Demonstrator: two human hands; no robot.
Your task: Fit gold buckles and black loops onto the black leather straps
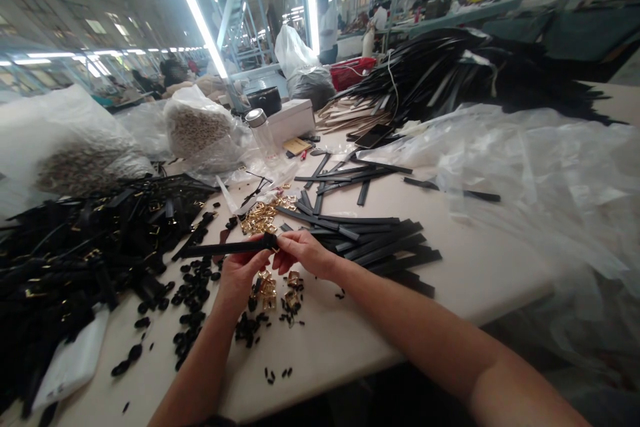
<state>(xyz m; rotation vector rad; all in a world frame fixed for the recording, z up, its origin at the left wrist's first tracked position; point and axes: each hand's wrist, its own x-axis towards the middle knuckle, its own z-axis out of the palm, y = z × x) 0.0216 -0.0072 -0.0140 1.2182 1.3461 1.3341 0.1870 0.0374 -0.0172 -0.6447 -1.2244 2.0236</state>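
Both hands meet over the middle of the table around one black strap (215,249), whose free end points left. My left hand (243,270) is closed on the strap from below. With fingertips pinched, my right hand (303,253) grips the strap's right end, where a bit of gold metal, apparently a buckle, shows between the hands. Just behind them lies a pile of gold buckles (260,219). More gold buckles (269,293) and small black pieces (247,328) sit just below the hands. Black loops (193,300) are scattered to the left.
A heap of black straps with gold buckles (100,247) covers the left side. Loose black strips (380,240) lie right of the hands, beside clear plastic sheeting (525,167). Behind stand a glass bottle (260,127), filled plastic bags (195,127) and a big black strip bundle (450,73).
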